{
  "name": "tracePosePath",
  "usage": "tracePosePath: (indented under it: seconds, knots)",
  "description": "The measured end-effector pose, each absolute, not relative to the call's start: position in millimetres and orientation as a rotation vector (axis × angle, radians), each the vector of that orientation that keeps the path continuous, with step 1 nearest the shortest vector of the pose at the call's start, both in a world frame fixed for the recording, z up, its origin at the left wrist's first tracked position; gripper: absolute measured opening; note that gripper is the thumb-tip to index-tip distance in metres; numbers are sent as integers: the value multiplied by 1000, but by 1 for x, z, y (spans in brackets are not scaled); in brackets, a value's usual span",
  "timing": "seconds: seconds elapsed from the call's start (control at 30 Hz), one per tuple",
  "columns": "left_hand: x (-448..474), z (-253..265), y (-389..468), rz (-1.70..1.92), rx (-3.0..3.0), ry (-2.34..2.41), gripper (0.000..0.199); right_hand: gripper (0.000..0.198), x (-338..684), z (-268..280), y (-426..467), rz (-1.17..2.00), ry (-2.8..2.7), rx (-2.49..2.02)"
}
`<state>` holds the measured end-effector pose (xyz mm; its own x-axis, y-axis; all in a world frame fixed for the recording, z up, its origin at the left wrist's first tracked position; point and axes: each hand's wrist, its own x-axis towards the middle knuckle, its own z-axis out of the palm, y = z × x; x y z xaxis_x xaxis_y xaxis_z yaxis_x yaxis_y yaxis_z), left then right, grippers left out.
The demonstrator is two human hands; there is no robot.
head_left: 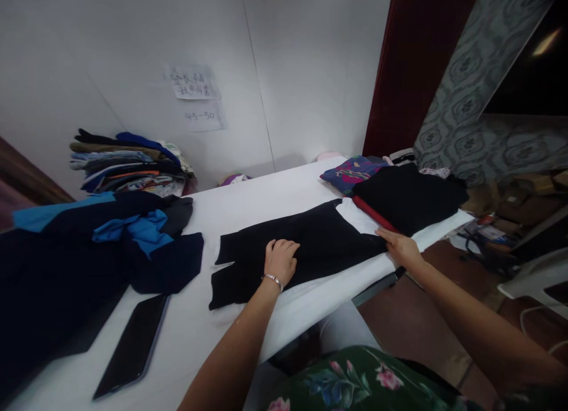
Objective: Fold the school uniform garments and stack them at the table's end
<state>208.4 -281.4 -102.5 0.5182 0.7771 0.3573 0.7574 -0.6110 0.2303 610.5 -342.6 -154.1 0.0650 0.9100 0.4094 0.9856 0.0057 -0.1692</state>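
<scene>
Black pants [323,236] lie flat across the white-covered table [284,189], their two leg ends pointing left. A white patch of cloth [357,216] shows at their right end, beside the waist. My left hand [281,260], with a bracelet at the wrist, rests on the middle of the pants, fingers loosely bent and apart, holding nothing. At the right end, my right hand [402,248] grips the near corner of the pants with its fingertips. Part of the gripped edge is hidden under those fingers.
Dark and blue clothes [146,239] are heaped at the left, near a phone [133,343]. A folded clothes stack [128,162] stands by the wall. More black clothing [412,195] and a purple patterned garment [352,171] lie at the right. A white plastic chair [536,287] stands beyond.
</scene>
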Motion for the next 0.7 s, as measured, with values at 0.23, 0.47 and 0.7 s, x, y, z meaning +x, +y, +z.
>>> tracePosePath:
  seconds: [0.23, 0.47, 0.7]
  knots:
    - [208, -100, -284, 703, 2611, 1392, 48, 61, 607, -151, -344, -169, -1902, -1900]
    - [206, -85, -282, 878, 2389, 1369, 37, 65, 580, -117, -324, -37, -1889, -1611]
    - [231, -57, -238, 901, 2311, 1667, 34, 49, 554, -83, -220, 285, -1838, -1734]
